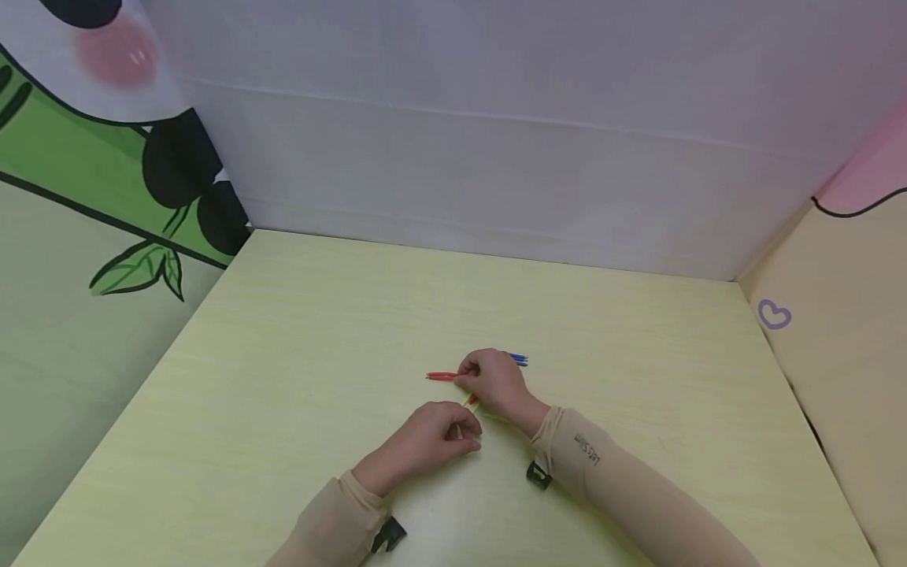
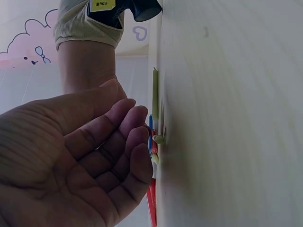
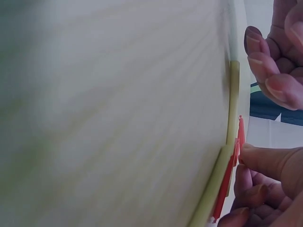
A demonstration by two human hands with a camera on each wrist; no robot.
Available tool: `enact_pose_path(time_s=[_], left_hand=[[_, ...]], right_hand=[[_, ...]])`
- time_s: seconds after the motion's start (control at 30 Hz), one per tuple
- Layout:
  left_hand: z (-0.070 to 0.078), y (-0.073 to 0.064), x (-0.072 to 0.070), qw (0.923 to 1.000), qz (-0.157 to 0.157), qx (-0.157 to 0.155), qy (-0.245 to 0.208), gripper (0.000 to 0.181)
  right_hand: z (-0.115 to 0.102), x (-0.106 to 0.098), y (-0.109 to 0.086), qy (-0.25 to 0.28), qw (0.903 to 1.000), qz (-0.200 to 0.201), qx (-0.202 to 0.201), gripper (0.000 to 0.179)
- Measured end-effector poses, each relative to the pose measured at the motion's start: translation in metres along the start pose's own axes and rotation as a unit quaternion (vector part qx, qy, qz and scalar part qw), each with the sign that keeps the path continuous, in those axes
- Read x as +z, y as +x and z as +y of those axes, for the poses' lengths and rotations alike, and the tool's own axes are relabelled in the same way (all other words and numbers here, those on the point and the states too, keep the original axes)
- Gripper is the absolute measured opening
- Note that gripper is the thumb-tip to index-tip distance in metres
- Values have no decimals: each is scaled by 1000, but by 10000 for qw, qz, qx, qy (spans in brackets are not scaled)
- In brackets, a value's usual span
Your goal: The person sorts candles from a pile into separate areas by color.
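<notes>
My left hand [image 1: 432,433] hovers low over the table with loosely curled fingers and nothing visible in the palm. Beyond it and to the right, my right hand [image 1: 496,386] pinches at a thin red stick [image 3: 240,153] between thumb and forefinger. More red sticks [image 1: 441,376] lie to the left of this hand, their right ends hidden under the fingers. Between the two hands lie thin yellow sticks [image 3: 234,101], crossed by red in the right wrist view. Several blue sticks [image 1: 520,360] lie partly hidden just beyond the right hand.
The pale yellow tabletop [image 1: 298,339] spreads out on all sides of the hands. A white cloth wall [image 1: 496,173] stands along its far edge, with printed panels at left and right. Each wrist carries a black camera mount [image 1: 538,475].
</notes>
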State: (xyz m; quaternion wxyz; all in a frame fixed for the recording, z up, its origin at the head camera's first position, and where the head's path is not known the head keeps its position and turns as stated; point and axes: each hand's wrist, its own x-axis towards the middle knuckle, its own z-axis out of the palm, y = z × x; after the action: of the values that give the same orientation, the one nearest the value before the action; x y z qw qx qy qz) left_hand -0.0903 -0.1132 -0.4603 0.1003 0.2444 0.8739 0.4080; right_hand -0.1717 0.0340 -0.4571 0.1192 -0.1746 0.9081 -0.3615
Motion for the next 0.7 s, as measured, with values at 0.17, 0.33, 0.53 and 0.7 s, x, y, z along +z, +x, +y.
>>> enact_pose_path(time_s=[0.17, 0.33, 0.53, 0.7], left_hand=[[1, 0, 0, 10000, 10, -25, -15, 7], [0, 0, 0, 10000, 15, -49, -26, 7], [0, 1, 0, 10000, 19, -45, -7, 7], [0, 1, 0, 10000, 62, -29, 24, 7]], right_hand=[[0, 0, 0, -13, 10000, 7, 12, 9], [1, 1, 0, 14, 10000, 7, 38, 9], [0, 0, -1, 35, 10000, 42, 26, 9], [0, -1, -1, 50, 9999, 77, 42, 7]])
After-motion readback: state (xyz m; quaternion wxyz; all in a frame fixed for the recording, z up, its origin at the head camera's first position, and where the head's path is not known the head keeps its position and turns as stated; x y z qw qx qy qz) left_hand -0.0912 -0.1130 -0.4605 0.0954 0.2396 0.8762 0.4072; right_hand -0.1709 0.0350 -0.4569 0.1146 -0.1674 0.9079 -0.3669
